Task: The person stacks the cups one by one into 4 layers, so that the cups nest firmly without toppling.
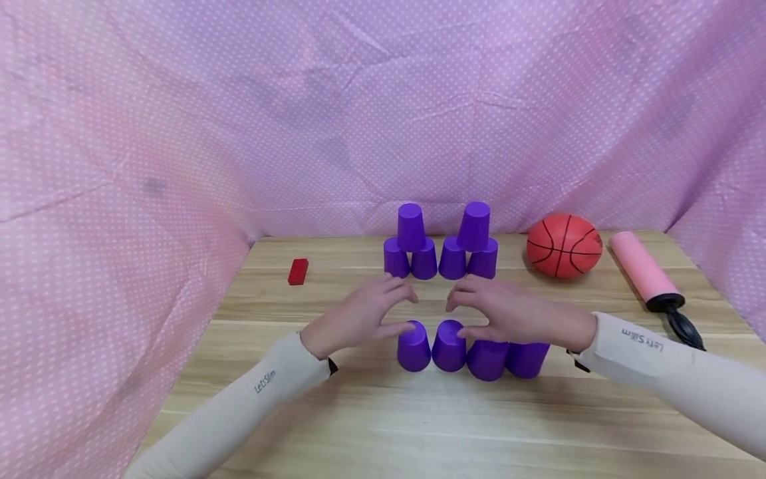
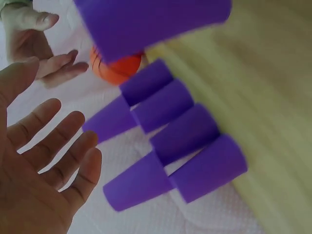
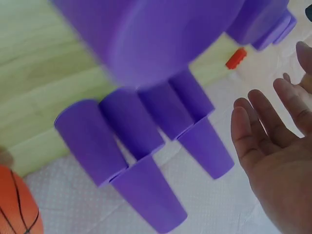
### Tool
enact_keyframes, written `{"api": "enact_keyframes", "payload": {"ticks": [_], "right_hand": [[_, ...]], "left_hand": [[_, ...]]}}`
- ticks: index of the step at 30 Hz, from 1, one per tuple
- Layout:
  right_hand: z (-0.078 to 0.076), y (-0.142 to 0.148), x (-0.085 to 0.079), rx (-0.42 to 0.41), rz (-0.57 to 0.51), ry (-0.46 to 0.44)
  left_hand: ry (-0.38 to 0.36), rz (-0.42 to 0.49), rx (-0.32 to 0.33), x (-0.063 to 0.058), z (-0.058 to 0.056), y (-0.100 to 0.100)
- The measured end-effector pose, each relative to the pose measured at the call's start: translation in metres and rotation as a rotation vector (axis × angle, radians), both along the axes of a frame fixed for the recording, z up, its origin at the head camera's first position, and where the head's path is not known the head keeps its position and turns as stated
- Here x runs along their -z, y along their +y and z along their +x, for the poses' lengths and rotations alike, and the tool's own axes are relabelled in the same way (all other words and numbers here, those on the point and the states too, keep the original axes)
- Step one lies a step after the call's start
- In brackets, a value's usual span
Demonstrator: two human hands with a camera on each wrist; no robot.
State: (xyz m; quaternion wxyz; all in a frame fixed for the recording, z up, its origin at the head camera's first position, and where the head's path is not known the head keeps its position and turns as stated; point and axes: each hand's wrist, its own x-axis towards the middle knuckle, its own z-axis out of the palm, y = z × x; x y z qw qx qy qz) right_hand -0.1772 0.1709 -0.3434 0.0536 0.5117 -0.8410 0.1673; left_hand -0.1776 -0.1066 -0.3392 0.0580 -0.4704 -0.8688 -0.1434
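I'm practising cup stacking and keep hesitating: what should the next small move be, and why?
Probably bring the left hand down to grip the leftmost front cup. That hand is empty and close to this cup, which stands upside down with nothing stacked on it, while both back stacks already stand two cups below, one above.

My cream left sleeve (image 1: pixel 230 411) reads "Let's Slim" in small dark print, slanting up along the forearm; my cream right sleeve (image 1: pixel 670 378) bears the same words, upside down.

L grip (image 1: pixel 366 313), R grip (image 1: pixel 505 309) nr purple cups (image 1: pixel 449 352), contact unclear.
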Motion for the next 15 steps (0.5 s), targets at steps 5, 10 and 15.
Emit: {"api": "enact_keyframes", "payload": {"ticks": [5,10,15], "right_hand": [[0.006,-0.004,0.007,-0.054,0.001,0.023],[0.011,-0.005,0.012,-0.064,0.027,0.005],[0.014,-0.006,0.013,-0.053,0.036,-0.015]], "left_hand": [[-0.061,-0.025,-0.013,0.015,0.010,-0.001],[-0.128,-0.031,-0.038,0.024,0.012,-0.001],[-0.155,-0.044,-0.038,0.026,0.013,-0.001]]}}
